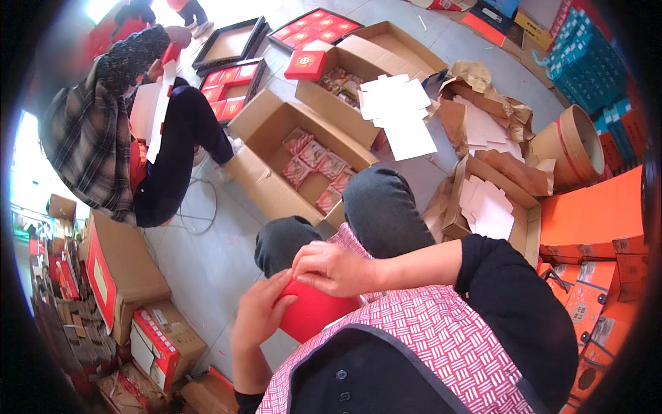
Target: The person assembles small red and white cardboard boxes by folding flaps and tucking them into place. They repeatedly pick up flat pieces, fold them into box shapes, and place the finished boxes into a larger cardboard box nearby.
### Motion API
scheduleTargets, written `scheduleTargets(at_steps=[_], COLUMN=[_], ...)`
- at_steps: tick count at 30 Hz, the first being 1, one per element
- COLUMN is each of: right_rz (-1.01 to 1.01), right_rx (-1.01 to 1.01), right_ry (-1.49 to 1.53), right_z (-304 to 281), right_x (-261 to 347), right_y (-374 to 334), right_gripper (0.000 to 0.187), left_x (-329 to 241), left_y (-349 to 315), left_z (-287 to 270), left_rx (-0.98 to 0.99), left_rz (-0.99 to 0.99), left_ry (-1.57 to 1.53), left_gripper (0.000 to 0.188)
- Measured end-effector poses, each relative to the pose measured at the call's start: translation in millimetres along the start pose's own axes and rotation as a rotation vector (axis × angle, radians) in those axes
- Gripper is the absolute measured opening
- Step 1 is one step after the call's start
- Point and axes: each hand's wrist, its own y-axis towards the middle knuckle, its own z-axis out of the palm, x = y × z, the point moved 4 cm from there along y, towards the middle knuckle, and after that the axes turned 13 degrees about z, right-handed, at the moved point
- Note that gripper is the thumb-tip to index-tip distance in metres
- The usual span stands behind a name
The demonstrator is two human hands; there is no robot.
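Note:
In my lap lies a smooth red piece (pixel 316 309) that looks like card; its exact kind does not show. My right hand (pixel 336 268) is closed with fingers pinched together at its upper edge. Fingertip to fingertip with it, my left hand (pixel 261 312) grips the piece at its upper left side. Beyond my knees stands an open cardboard carton (pixel 265 131) holding several small patterned packets (pixel 323 157). Past it, white unfolded card blanks (pixel 396 110) rest over another open carton (pixel 317 90), with a red box (pixel 305 64) on its corner.
At the left a seated person (pixel 89 138) holds a white and red card piece. Black trays (pixel 231 43) with red boxes lie on the floor. To my right are a carton of white blanks (pixel 486 210), a round tub (pixel 567 148) and stacked orange boxes (pixel 593 214). Cartons (pixel 127 276) stand left.

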Motion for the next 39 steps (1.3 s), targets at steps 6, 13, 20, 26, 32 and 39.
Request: scheduleTargets(at_steps=[6,13,20,26,32,39], right_rz=[-0.166,-0.071,0.724,0.705,0.201,0.424], right_rx=[-0.13,-0.219,0.209,0.371,0.252,0.413], right_ry=[0.1,-0.204,-0.748,-0.873,-1.247,-1.089], right_z=[-4,-105,-134,-31,41,9], right_x=[9,-42,-273,-407,-455,-390], right_y=[-7,98,183,193,254,258], right_gripper=[0.007,0.027,0.027,0.041,0.068,0.071], left_x=[-16,76,207,215,226,217], left_y=[15,28,63,92,80,80], left_z=[-5,-48,-49,-66,-68,-74], left_rx=[0.156,-0.071,-1.036,-1.169,-1.16,-1.205], left_rz=[-0.087,-0.286,-0.49,-0.522,-0.57,-0.527], left_ry=[-0.141,-0.165,-0.909,-1.075,-1.167,-1.241], left_gripper=[0.051,0.037,0.04,0.039,0.041,0.044])
